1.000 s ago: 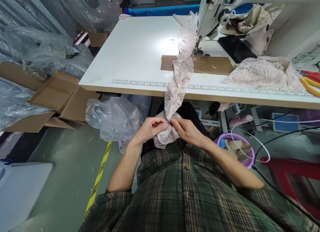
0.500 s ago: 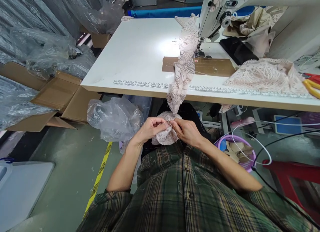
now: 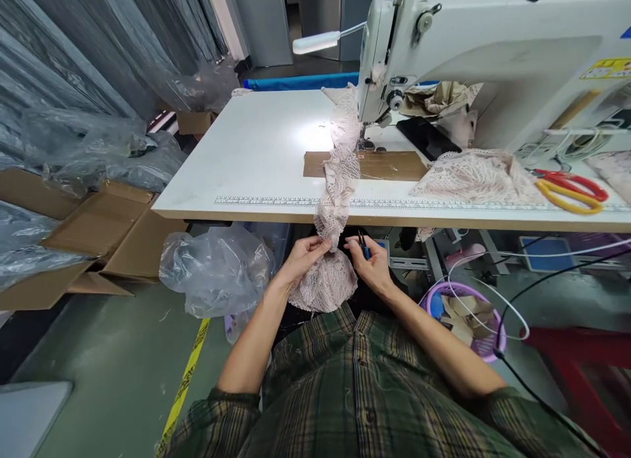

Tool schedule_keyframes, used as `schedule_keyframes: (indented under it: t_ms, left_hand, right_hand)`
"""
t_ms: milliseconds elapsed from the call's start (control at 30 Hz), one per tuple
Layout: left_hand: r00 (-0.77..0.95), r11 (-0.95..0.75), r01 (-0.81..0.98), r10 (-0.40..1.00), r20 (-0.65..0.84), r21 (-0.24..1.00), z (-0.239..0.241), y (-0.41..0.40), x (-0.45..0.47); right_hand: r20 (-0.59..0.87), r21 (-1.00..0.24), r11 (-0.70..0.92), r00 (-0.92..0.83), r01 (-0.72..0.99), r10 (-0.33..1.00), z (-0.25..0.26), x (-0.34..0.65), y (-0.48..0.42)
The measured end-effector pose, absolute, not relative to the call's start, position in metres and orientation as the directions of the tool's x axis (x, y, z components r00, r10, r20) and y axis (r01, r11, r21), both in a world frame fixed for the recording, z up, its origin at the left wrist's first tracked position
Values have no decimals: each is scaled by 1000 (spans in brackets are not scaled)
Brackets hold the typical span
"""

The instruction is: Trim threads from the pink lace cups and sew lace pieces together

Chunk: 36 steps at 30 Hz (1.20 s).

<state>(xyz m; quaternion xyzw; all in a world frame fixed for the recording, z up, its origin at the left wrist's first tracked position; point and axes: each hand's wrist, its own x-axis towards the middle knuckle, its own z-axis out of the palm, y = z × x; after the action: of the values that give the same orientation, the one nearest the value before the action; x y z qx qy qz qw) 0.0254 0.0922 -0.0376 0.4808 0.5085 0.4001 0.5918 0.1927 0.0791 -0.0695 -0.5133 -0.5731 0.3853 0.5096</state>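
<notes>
A strip of pale pink lace fabric [image 3: 341, 165] runs from beside the sewing machine needle down over the table's front edge and gathers in my lap. My left hand [image 3: 306, 259] pinches the lace just below the edge, thumb against fingers. Close by on the right, my right hand [image 3: 371, 264] is closed around small thread snips [image 3: 364, 246] with a blue body and dark blades pointing up. The snips are apart from the lace, and the fingers partly hide them.
The white sewing machine [image 3: 389, 64] stands on the white table [image 3: 256, 149], near a brown tape strip [image 3: 394, 166]. More lace [image 3: 480, 175] and red and yellow scissors [image 3: 572, 190] lie at right. Below are a plastic bag [image 3: 217, 271], an open carton [image 3: 123, 221], a purple basket [image 3: 500, 326] and cables.
My right hand has moved off the lace and now shows the blue snips. My left hand keeps its pinch on the lace, which hangs looser. The view has tilted up and turned right.
</notes>
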Motion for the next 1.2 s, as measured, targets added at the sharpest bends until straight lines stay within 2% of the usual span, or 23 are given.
schedule_keyframes:
  t_ms: [100, 200, 267, 333, 400, 467, 567, 633, 700, 800, 933, 1000, 1067, 1200]
  left_hand:
    - [176, 203, 17, 963, -202, 979, -36, 86, 24]
    - [80, 149, 74, 985, -155, 986, -33, 76, 14]
    - [-58, 43, 179, 998, -33, 983, -26, 68, 4]
    - [-159, -117, 342, 971, 181, 932, -15, 60, -7]
    - [-145, -264, 479, 917, 372, 837, -3, 52, -15]
    - [-35, -349, 522, 903, 428, 778, 4, 48, -17]
    - [206, -376, 397, 926, 318, 838, 2, 48, -12]
    - [366, -313, 234, 905, 215, 920, -5, 48, -6]
    - [443, -207, 83, 884, 150, 975, -11, 46, -1]
    - [417, -53, 4, 908, 47, 999, -14, 39, -2]
    - [303, 62, 118, 948, -96, 991, -12, 30, -7]
    - [280, 75, 144, 953, -113, 987, -11, 28, -9]
    - [286, 78, 151, 951, -119, 986, -11, 26, -9]
    - [293, 72, 155, 949, -115, 985, -14, 27, -9]
  right_hand:
    - [226, -956, 218, 19, 196, 974, -67, 183, 81]
    - [320, -927, 313, 3, 205, 947, -59, 176, 79]
    - [388, -898, 387, -35, 209, 921, -50, 175, 70]
    - [444, -868, 458, -114, 193, 889, -39, 176, 53]
    - [487, -842, 522, -227, 132, 843, -27, 178, 32]
    - [509, -830, 556, -346, 43, 788, -18, 179, 14]
    - [508, -835, 549, -445, -43, 738, -8, 179, -3]
    - [499, -844, 533, -457, -63, 736, -4, 179, -6]
    - [484, -857, 508, -463, -81, 743, -3, 182, -5]
    - [382, -911, 408, -507, -65, 773, -6, 192, 2]
    - [97, -978, 180, -538, 103, 838, -17, 204, 20]
    - [15, -976, 127, -524, 179, 852, -22, 204, 29]
    - [-7, -961, 141, -529, 239, 848, -26, 199, 37]
    - [37, -938, 224, -568, 264, 822, -28, 187, 48]
